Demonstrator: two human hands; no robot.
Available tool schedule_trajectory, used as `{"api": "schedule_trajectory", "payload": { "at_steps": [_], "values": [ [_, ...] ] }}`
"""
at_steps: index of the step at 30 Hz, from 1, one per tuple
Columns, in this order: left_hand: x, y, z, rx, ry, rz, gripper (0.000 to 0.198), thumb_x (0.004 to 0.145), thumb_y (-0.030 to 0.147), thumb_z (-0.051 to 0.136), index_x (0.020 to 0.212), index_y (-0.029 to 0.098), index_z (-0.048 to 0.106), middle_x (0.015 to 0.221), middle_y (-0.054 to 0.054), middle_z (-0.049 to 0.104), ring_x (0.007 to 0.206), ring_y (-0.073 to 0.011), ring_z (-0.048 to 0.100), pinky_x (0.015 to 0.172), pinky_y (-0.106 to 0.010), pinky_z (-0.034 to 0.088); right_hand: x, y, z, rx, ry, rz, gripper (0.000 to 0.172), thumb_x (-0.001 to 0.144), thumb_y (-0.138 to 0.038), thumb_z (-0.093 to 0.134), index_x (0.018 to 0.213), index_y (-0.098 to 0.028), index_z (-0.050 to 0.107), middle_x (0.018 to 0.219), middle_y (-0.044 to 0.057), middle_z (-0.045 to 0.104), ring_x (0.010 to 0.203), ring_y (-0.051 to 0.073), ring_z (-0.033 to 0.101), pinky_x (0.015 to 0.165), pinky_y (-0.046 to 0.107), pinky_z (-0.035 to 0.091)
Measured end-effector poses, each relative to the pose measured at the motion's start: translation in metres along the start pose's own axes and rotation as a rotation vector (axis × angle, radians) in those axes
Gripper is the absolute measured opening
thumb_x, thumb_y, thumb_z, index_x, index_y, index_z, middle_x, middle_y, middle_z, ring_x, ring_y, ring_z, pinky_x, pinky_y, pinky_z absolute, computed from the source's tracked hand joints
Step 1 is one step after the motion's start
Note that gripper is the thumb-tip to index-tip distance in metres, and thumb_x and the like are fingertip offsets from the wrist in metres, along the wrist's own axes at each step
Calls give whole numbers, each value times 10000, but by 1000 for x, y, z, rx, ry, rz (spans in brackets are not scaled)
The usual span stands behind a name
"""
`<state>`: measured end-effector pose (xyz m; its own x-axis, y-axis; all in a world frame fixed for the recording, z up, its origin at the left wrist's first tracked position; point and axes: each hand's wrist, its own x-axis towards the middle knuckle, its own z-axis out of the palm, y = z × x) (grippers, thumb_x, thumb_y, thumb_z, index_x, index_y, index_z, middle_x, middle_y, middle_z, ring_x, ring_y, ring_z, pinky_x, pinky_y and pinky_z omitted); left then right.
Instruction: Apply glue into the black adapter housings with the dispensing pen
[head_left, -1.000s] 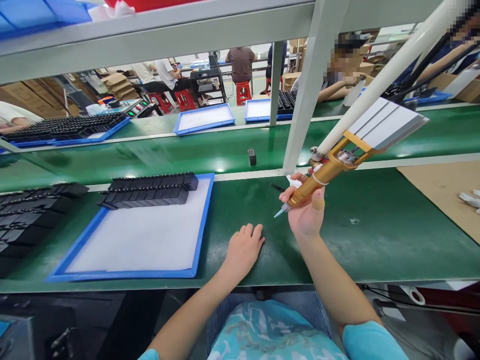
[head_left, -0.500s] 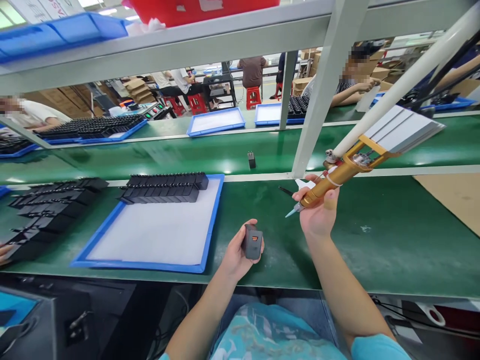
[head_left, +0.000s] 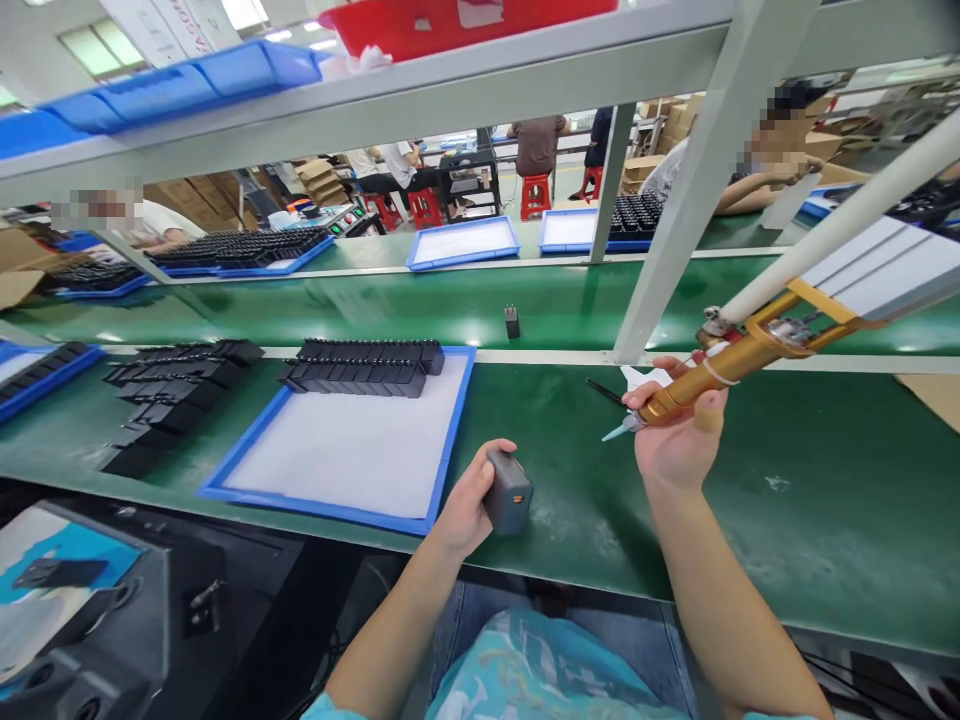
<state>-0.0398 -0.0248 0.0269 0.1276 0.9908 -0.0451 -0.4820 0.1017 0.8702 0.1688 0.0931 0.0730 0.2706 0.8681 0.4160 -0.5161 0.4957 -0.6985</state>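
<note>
My left hand (head_left: 466, 505) grips a black charger (head_left: 509, 495) whose end with an orange port faces me, just above the green bench. In my right hand (head_left: 681, 440) is a gold glue dispensing gun (head_left: 701, 385) with a pale blue tapered tip (head_left: 619, 429), pointing down and left. The tip is apart from the charger. Behind the right hand lie a black pen (head_left: 604, 391) and a white scrap (head_left: 645, 379), partly hidden. To the left, a blue-rimmed tray (head_left: 315, 514) holds rows of black chargers (head_left: 364, 368) at its far end.
More black chargers (head_left: 176, 400) stand in rows on the bench left of the tray. A single charger (head_left: 511, 321) stands on the green conveyor (head_left: 420, 310). A grey metal post (head_left: 675, 200) and shelf rise in front. Co-workers sit beyond. A cardboard sheet (head_left: 934, 398) lies at the right.
My view has swung left, so the scene sits further right. The charger in my left hand has turned to show more of its side. A co-worker's hand at the left-hand chargers is gone from view.
</note>
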Motion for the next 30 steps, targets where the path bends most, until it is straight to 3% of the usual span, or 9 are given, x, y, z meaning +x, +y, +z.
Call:
{"api": "schedule_trajectory", "payload": {
  "at_steps": [4, 8, 10, 13, 16, 20, 24, 26, 30],
  "values": [
    [4, 22, -27, 755, 103, 0, 382, 894, 489, 531, 1195, 253, 521, 870, -5, 578, 750, -144, 569, 689, -261, 462, 1, 1, -3, 6, 12, 3, 402, 793, -521, 594, 1111, -281, 546, 973, 0, 602, 519, 122, 599, 557, 302, 476],
    [41, 52, -69, 1629, 370, 269, 392, 902, 457, 502, 1181, 192, 574, 973, -94, 645, 947, -258, 564, 855, -391, 417, 2, 2, -4, 7, -2, -8, 392, 786, -515, 594, 1096, -279, 554, 979, -1, 596, 519, 127, 598, 574, 313, 477],
    [67, 63, -92, 1921, 470, 349, 398, 918, 440, 467, 1159, 153, 600, 963, -146, 658, 1018, -307, 533, 884, -438, 381, 2, 2, -4, 2, -3, -7, 410, 783, -520, 599, 1114, -284, 545, 982, 0, 594, 524, 130, 602, 583, 320, 482],
    [98, 72, -121, 2165, 492, 354, 389, 940, 386, 408, 1153, 125, 604, 929, -179, 654, 1043, -326, 519, 897, -462, 356, 1, 4, -5, 3, 1, 8, 430, 785, -514, 604, 1148, -295, 529, 989, 1, 594, 531, 130, 606, 590, 319, 483],
    [113, 74, -136, 2255, 520, 352, 348, 929, 331, 413, 1123, 119, 609, 1076, -212, 617, 1130, -346, 484, 939, -482, 332, 1, 5, -5, 12, -2, 9, 422, 793, -502, 604, 1154, -299, 525, 1001, 2, 593, 541, 128, 614, 597, 316, 486],
    [125, 76, -136, 2215, 678, 390, 412, 886, 281, 479, 1264, 124, 521, 1340, -231, 477, 1262, -383, 389, 996, -522, 297, 1, 4, -5, 19, -4, 4, 390, 798, -489, 605, 1129, -296, 531, 1003, 2, 600, 548, 127, 619, 593, 312, 491],
    [167, 80, -121, 2015, 593, 405, 543, 865, 405, 538, 1321, 118, 468, 1329, -209, 493, 1260, -366, 405, 1010, -478, 340, -1, 3, -4, 28, -12, 22, 376, 804, -488, 600, 1123, -304, 527, 1016, 0, 596, 564, 124, 617, 597, 316, 502],
    [200, 83, -113, 1856, 553, 300, 677, 845, 460, 569, 1389, 105, 379, 1383, -207, 457, 1286, -347, 398, 1029, -435, 349, -2, 3, -4, 29, -15, 29, 369, 810, -489, 594, 1122, -304, 524, 1027, 3, 589, 569, 121, 612, 593, 317, 503],
    [259, 89, -101, 1636, 610, -1, 818, 856, 449, 566, 1449, 21, 201, 1356, -280, 482, 1244, -340, 488, 964, -393, 416, -4, 2, -3, 30, -19, 46, 345, 826, -479, 569, 1119, -303, 520, 1046, 10, 572, 583, 121, 605, 595, 326, 506]
  ]
}}
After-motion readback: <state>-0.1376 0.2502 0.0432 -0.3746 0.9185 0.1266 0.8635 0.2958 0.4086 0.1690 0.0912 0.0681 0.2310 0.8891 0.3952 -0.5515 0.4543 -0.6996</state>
